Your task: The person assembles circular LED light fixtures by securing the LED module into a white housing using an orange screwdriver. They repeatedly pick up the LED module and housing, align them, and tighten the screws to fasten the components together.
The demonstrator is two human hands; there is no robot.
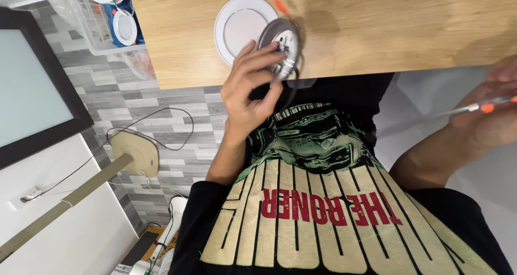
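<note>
My left hand grips a round grey metal lamp housing with small wires and parts on its face, tilted on edge at the near rim of the wooden table. A white round lamp disc lies flat on the table just behind it, touching or nearly touching the housing. An orange clip sticks out by the housing's top. Off the table to the right, blurred, my right hand holds a slim screwdriver with an orange mark; its tip points left.
A clear plastic bin with more white round lamps stands on the floor at the table's left end. A beige floor-lamp base with pole and cables, and a dark-framed panel, lie on the grey floor at left.
</note>
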